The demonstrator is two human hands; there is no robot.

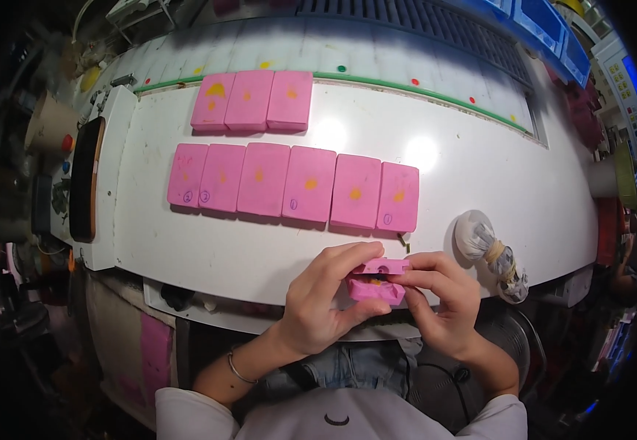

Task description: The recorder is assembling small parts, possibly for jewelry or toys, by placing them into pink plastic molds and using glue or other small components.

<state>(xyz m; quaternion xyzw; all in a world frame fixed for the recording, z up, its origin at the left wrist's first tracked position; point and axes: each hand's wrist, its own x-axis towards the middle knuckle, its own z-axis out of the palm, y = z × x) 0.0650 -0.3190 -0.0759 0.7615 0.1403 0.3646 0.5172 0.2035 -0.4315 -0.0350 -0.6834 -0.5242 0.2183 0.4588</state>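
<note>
Near the table's front edge, a pink rubber mold (372,291) is held up in front of me, its two halves parted. My left hand (317,297) grips it from the left, fingers on the upper half and thumb under the lower one. At the right side my right hand (444,299) pinches it, fingertips at the gap between the halves. Something small and dark (379,278) shows in that gap; its kind cannot be made out. Just beyond lie thin dark green scraps (404,242), close to a row of pink blocks (309,183) with yellow marks.
Three more pink blocks (248,100) stand farther back, before a green strip (377,78). A knotted white plastic bag (476,236) lies on the white table (502,169) at the right. Blue bins (537,31) are at the far right, a dark brown panel (87,180) at the left.
</note>
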